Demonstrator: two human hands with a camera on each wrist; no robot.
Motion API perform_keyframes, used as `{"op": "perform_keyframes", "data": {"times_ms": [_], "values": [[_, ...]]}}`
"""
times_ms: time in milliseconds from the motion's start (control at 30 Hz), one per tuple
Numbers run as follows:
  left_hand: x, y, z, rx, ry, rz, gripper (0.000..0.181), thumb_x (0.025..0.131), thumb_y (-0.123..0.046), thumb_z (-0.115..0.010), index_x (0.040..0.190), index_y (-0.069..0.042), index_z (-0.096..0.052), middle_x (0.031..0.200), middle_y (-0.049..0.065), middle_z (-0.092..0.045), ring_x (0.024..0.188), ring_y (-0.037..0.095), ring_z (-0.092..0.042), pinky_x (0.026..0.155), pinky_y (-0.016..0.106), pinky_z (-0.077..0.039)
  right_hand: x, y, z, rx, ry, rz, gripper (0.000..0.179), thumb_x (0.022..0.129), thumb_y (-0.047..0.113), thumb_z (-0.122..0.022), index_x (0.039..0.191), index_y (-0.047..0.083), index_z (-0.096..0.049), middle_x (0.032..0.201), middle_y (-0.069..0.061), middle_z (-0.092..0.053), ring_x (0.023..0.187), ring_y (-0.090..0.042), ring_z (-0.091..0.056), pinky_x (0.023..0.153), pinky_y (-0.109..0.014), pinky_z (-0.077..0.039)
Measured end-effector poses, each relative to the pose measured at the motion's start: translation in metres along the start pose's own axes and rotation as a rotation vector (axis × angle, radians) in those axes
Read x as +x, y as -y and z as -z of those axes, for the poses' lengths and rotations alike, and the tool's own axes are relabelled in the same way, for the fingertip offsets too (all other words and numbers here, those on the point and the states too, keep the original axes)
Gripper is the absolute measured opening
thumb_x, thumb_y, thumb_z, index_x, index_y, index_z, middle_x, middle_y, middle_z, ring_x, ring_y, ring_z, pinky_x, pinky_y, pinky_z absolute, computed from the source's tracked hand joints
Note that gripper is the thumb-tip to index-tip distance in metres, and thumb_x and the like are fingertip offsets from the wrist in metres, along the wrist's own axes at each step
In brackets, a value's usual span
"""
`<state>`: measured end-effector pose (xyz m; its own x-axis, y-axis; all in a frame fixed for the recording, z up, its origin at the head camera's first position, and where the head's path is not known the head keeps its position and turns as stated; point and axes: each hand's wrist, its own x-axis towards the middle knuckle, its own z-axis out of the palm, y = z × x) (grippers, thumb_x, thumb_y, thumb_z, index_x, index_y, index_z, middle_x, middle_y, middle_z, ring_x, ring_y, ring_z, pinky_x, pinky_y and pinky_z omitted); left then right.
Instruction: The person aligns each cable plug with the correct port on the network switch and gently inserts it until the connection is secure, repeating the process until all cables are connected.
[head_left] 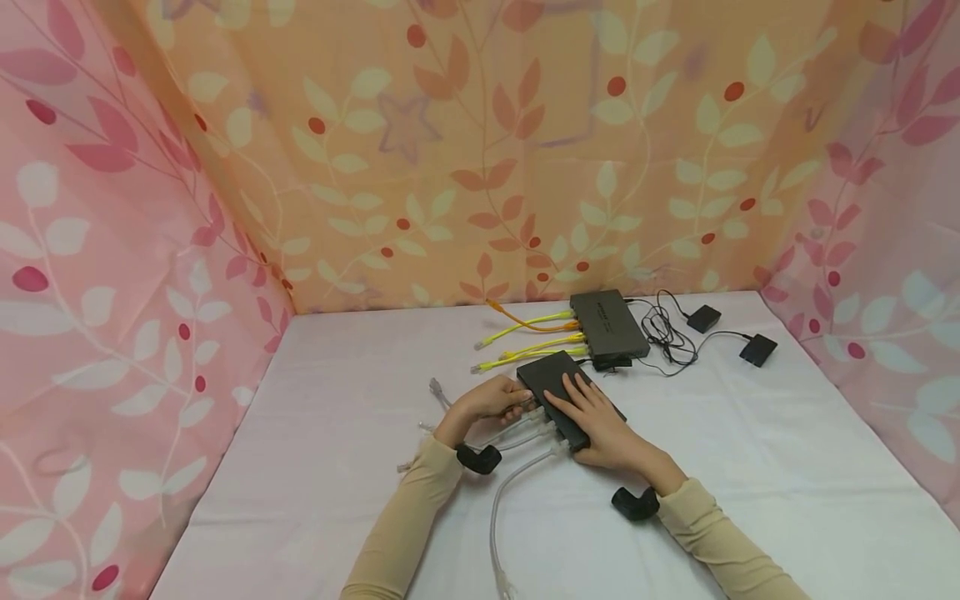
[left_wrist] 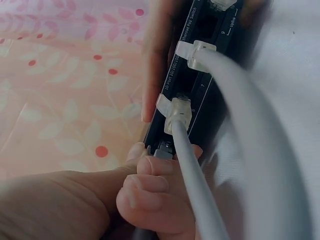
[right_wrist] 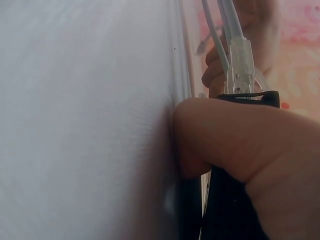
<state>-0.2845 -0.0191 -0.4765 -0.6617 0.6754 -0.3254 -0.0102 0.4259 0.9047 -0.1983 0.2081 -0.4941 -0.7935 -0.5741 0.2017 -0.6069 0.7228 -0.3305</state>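
Observation:
A black Ethernet switch [head_left: 551, 372] lies at an angle on the table, clear-plugged grey network cables in its ports. My left hand [head_left: 495, 400] is at its left side. In the left wrist view its thumb and fingers pinch a grey network cable plug [left_wrist: 163, 151] at a port in the row. Two other clear plugs [left_wrist: 179, 114] sit in ports beside it. My right hand [head_left: 600, 423] lies over the top of the switch with fingers spread and straight. In the right wrist view its thumb [right_wrist: 215, 132] rests at the near end of the switch.
Behind stands a second dark switch [head_left: 609, 323] with yellow cables [head_left: 542, 343] and an orange cable [head_left: 536, 323]. Black power adapters [head_left: 758, 350] with tangled cords [head_left: 667, 333] lie to its right. One grey cable [head_left: 495, 517] curves toward the table's front; loose plugs [head_left: 436, 386] lie left.

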Motion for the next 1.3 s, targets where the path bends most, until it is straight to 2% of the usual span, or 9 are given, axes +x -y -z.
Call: {"op": "perform_keyframes", "data": {"times_ms": [200,433,533,633,733,900,1100,1200,1300], "values": [[0.003,0.001,0.001,-0.001,0.002,0.004,0.033,0.098,-0.019,-0.046,0.091,0.006,-0.065,0.055,-0.001,-0.047,0.044,0.006,-0.040,0.044,0.020,-0.036,-0.001,-0.002,-0.002,0.014,0.005,-0.003,0.097,0.064,0.015,-0.079,0.146,0.013,-0.027,0.150,-0.027,-0.014,0.137,-0.048,-0.010,0.105,-0.063,-0.015],[0.005,0.000,-0.001,-0.050,0.016,-0.001,0.033,0.099,-0.017,-0.045,0.092,0.009,-0.063,0.056,0.000,-0.047,0.046,0.007,-0.040,0.046,0.021,-0.038,-0.002,-0.005,-0.004,0.024,0.002,-0.005,0.098,0.064,0.012,-0.078,0.147,0.016,-0.026,0.151,-0.025,-0.013,0.138,-0.045,-0.010,0.105,-0.061,-0.016],[0.004,-0.001,-0.003,-0.030,0.006,-0.004,0.032,0.099,-0.016,-0.044,0.092,0.009,-0.063,0.056,0.001,-0.047,0.046,0.008,-0.040,0.045,0.021,-0.038,-0.002,-0.004,-0.004,0.014,0.015,-0.011,0.097,0.065,0.013,-0.078,0.147,0.016,-0.026,0.151,-0.024,-0.013,0.139,-0.043,-0.010,0.106,-0.060,-0.017],[0.002,-0.002,-0.007,0.041,0.003,-0.010,0.032,0.100,-0.016,-0.041,0.092,0.006,-0.062,0.056,0.002,-0.047,0.045,0.008,-0.041,0.046,0.021,-0.038,-0.002,-0.002,-0.001,-0.014,0.038,-0.019,0.096,0.065,0.014,-0.078,0.147,0.016,-0.027,0.151,-0.025,-0.014,0.139,-0.044,-0.010,0.106,-0.060,-0.017],[-0.001,-0.002,-0.010,0.180,-0.009,-0.037,0.035,0.100,-0.020,-0.041,0.083,0.002,-0.062,0.055,0.001,-0.047,0.045,0.008,-0.040,0.047,0.021,-0.037,-0.002,0.002,0.002,-0.061,0.065,-0.027,0.096,0.066,0.015,-0.078,0.147,0.016,-0.026,0.150,-0.026,-0.015,0.139,-0.044,-0.011,0.106,-0.060,-0.018],[-0.005,-0.003,-0.010,0.384,-0.091,-0.107,0.031,0.095,-0.024,-0.054,0.071,-0.003,-0.059,0.055,-0.003,-0.045,0.047,0.007,-0.038,0.048,0.020,-0.034,-0.001,0.006,0.004,-0.147,0.082,-0.031,0.095,0.068,0.021,-0.077,0.147,0.019,-0.026,0.150,-0.024,-0.019,0.139,-0.041,-0.015,0.106,-0.058,-0.021],[-0.007,-0.003,-0.008,0.444,-0.163,-0.128,0.020,0.090,-0.025,-0.060,0.090,-0.005,-0.065,0.061,-0.003,-0.056,0.052,0.005,-0.046,0.051,0.019,-0.039,-0.002,0.010,0.010,-0.175,0.094,-0.056,0.097,0.067,0.029,-0.078,0.147,0.024,-0.025,0.151,-0.019,-0.022,0.139,-0.037,-0.018,0.103,-0.062,-0.020],[-0.008,-0.004,-0.008,0.457,-0.164,-0.148,0.023,0.091,-0.027,-0.060,0.095,-0.005,-0.066,0.067,-0.001,-0.061,0.057,0.005,-0.050,0.055,0.020,-0.042,-0.004,0.012,0.015,-0.157,0.111,-0.075,0.097,0.068,0.034,-0.078,0.148,0.025,-0.024,0.151,-0.018,-0.022,0.139,-0.037,-0.019,0.102,-0.061,-0.024],[-0.008,-0.005,-0.007,0.486,-0.153,-0.181,0.021,0.092,-0.026,-0.059,0.093,-0.006,-0.065,0.068,-0.001,-0.061,0.057,0.005,-0.050,0.055,0.019,-0.042,-0.006,0.014,0.021,-0.125,0.115,-0.071,0.094,0.069,0.042,-0.078,0.146,0.025,-0.028,0.150,-0.018,-0.024,0.138,-0.037,-0.022,0.099,-0.060,-0.029]]}}
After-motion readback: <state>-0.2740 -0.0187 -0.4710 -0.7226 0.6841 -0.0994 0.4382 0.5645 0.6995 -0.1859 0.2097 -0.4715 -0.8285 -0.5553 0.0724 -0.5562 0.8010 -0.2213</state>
